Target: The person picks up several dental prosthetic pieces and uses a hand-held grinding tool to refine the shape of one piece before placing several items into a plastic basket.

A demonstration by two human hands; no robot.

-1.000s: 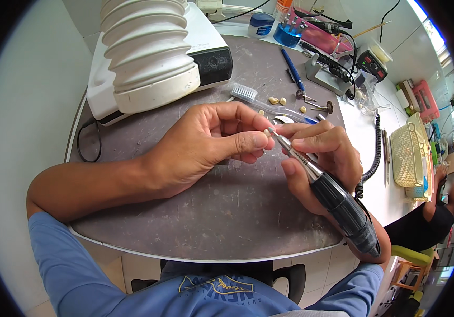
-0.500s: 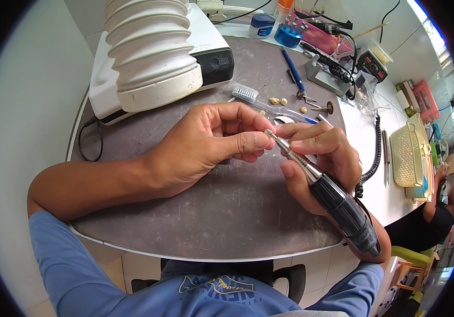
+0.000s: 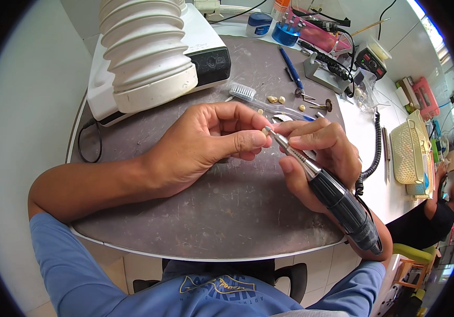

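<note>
Bright light, dark fisheye corners.

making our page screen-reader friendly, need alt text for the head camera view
A person's left hand pinches a small cream piece while the right hand holds a black-and-silver rotary handpiece pointed at it. On the scratched brown tabletop beyond lie a toothbrush and similar small pieces, with a ribbed white hose at left.

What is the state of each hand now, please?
Left hand: closed, pinching a small pale piece.
Right hand: closed, holding a black-and-silver rotary handpiece.
</note>
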